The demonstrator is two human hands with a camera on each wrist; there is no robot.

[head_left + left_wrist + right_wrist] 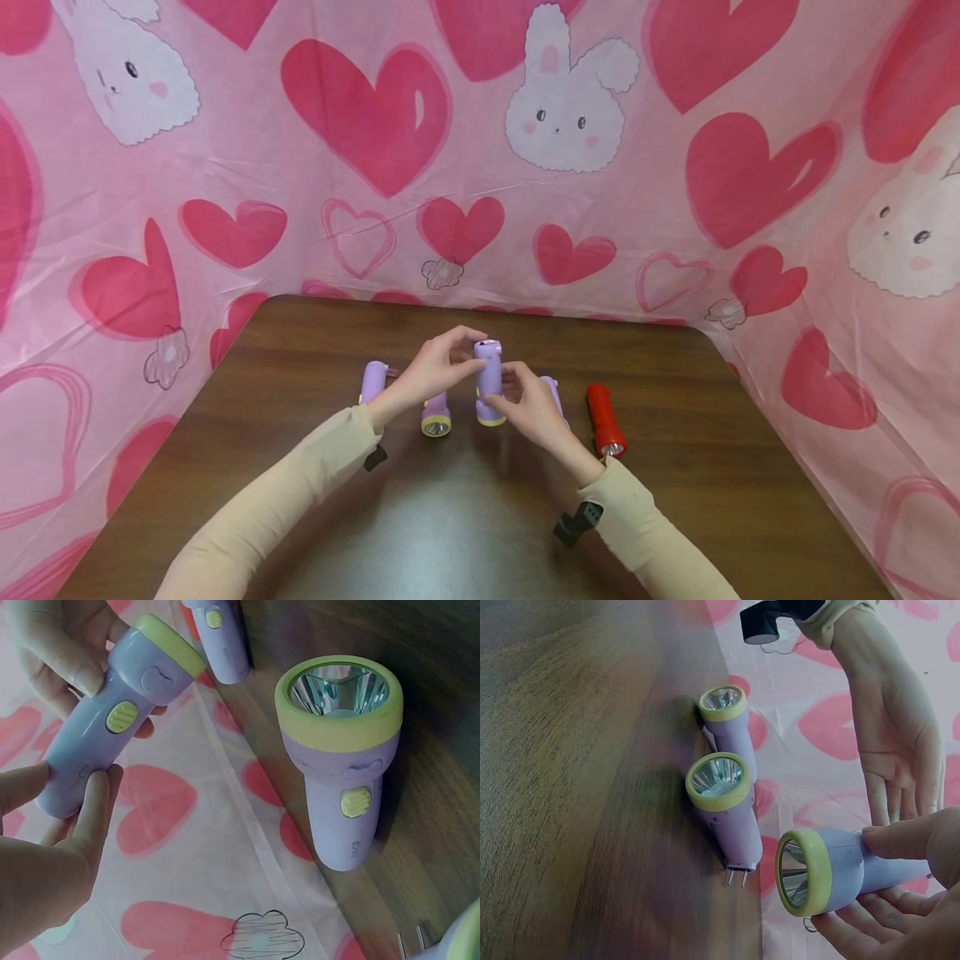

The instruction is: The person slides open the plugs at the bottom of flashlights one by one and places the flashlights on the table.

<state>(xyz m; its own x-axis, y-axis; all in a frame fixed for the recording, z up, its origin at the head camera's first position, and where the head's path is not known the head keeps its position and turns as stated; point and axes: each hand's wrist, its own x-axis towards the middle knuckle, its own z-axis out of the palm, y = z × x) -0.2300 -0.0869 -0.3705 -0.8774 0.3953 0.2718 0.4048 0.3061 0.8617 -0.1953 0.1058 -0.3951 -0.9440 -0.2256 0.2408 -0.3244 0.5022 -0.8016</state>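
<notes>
Both hands hold one purple flashlight (489, 375) with a yellow rim, raised above the table with its lens end down. My left hand (441, 364) pinches the tail end between thumb and fingers. Around the part just behind its head, my right hand (534, 406) grips with thumb and fingers. In the left wrist view, a yellow switch (121, 717) shows on the flashlight's body. The clear lens (793, 876) appears in the right wrist view. A second purple flashlight (436, 418) lies beneath my left forearm, partly hidden by it.
More purple flashlights lie on the brown table (420, 533): one at the left (372, 382), another partly hidden behind my right hand (553, 390). Metal plug prongs (736, 878) stick out of one. A red flashlight (603, 417) lies at the right. Pink heart-and-bunny cloth (480, 183) surrounds the table.
</notes>
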